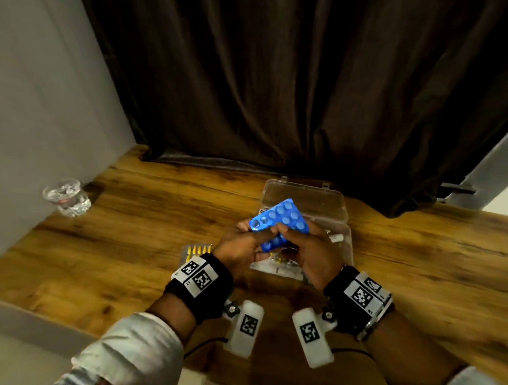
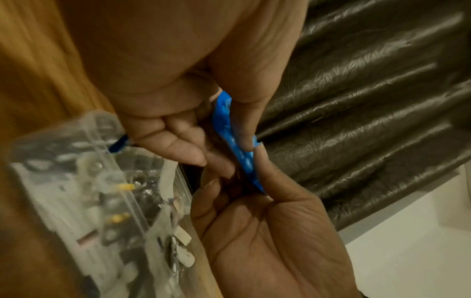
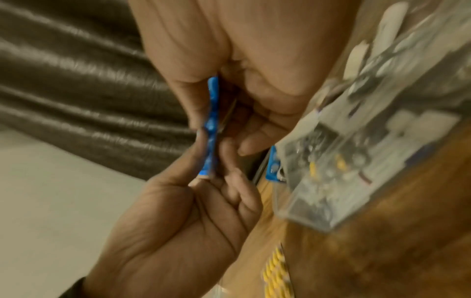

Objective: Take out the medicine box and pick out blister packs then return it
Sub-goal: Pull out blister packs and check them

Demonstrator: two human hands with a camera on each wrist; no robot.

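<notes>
Fingers of the left hand [image 1: 239,244] and right hand [image 1: 311,253] pinch blue blister packs [image 1: 280,219] between thumbs and fingertips, raised over the open clear medicine box [image 1: 333,207] on the worktop [image 1: 147,216]. A yellow blister pack [image 1: 196,251] lies beside the box; a glass [image 1: 67,197] stands well left.

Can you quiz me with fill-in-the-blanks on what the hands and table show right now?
1. Both hands, left hand and right hand, hold a ____ blister pack.
2. The clear medicine box on the table has its lid ____.
3. The blister pack lying left of the box holds ____ capsules.
4. The glass stands at the table's far ____ corner.

Missing words: blue; open; yellow; left
</notes>
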